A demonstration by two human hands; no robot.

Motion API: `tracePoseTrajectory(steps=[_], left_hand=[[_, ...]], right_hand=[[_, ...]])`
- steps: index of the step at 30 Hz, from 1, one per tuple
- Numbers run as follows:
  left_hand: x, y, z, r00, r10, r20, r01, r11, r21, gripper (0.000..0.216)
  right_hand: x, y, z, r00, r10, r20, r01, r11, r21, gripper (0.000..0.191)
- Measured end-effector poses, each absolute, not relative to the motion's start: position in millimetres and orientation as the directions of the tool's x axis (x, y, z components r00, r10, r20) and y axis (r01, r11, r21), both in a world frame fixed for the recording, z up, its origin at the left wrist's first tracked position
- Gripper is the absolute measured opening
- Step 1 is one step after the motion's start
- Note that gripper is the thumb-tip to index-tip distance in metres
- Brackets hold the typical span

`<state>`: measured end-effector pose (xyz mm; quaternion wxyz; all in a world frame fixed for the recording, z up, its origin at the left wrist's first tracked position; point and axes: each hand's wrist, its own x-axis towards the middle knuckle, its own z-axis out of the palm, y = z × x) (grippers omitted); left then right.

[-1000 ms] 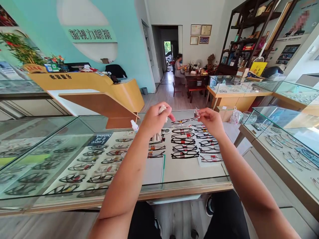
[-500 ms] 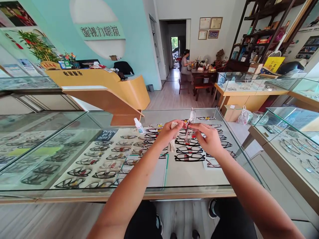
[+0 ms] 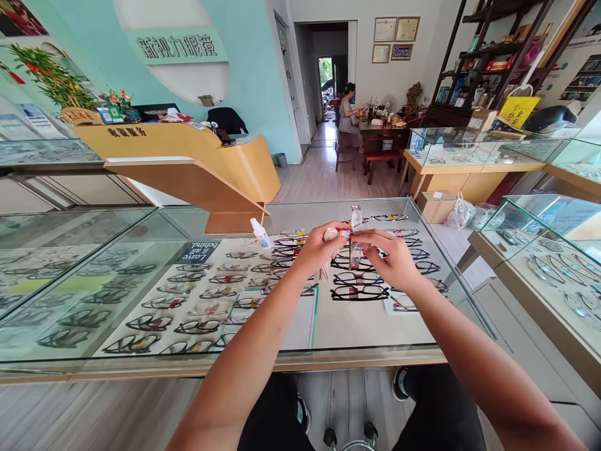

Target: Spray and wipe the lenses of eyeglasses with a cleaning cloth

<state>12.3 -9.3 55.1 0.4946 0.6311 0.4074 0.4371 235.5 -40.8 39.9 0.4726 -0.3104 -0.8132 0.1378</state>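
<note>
A pair of clear-framed eyeglasses is held upright on end between my hands, above the glass counter. My right hand is closed, its fingertips pinching the frame near the middle. Bunched in my closed left hand is a pale cloth, which hangs below the fingers. A small red-and-white label shows at the left fingertips, close to the frame. Whether the left fingers also grip the frame is hard to see. A white spray bottle stands on the counter left of my hands.
Under the glass top of the counter lie rows of eyeglasses. A second glass case stands to the right. Beyond are a wooden reception desk and a seated person at a dark table.
The eyeglasses have turned so that their lenses face me more. The label at my left fingertips shows more plainly. The view has shifted slightly.
</note>
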Motion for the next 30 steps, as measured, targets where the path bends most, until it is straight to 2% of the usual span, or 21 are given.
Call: tracePoseTrajectory(steps=[5,10,12,15,19,22,25,28,30], left_hand=[[14.4,-7.6,49.8,0.25,0.934,0.254,0.146,-0.296,0.944,0.037],[16.1,-10.1,52.3,0.227,0.931,0.287,0.143,-0.323,0.935,0.031],[16.7,-11.1,53.4,0.22,0.93,0.293,0.141,-0.328,0.934,0.03],[17.7,-11.0,53.1,0.227,0.924,0.309,0.14,-0.344,0.928,0.031],[19.2,-10.2,50.0,0.26,0.91,0.322,0.17,-0.371,0.913,0.032],[19.0,-10.9,48.4,0.234,0.908,0.349,0.258,-0.404,0.878,0.027],[15.0,-11.0,49.1,0.164,0.858,0.487,0.413,-0.508,0.756,0.017],[6.9,-9.1,51.2,0.138,0.734,0.665,0.583,-0.603,0.544,0.019],[1.0,-7.0,52.0,0.122,0.672,0.73,0.667,-0.6,0.441,0.021]], right_hand=[[232.7,-40.6,38.3,-0.334,0.664,0.669,0.297,0.748,-0.594,0.038],[229.9,-37.3,31.1,-0.181,0.802,0.57,0.128,0.594,-0.795,0.01],[229.3,-34.5,29.4,-0.139,0.866,0.481,0.008,0.487,-0.873,0.015],[228.2,-31.2,30.2,-0.202,0.92,0.335,-0.107,0.32,-0.941,0.029],[227.2,-29.1,32.3,-0.253,0.944,0.211,-0.199,0.163,-0.966,0.036],[229.1,-27.6,32.5,-0.253,0.956,0.146,-0.288,0.07,-0.955,0.034],[233.0,-26.2,32.9,-0.255,0.961,0.106,-0.33,0.016,-0.944,0.032],[236.0,-25.3,33.2,-0.266,0.959,0.096,-0.305,0.01,-0.952,0.028],[236.5,-25.4,33.2,-0.269,0.959,0.093,-0.281,0.014,-0.959,0.028]])
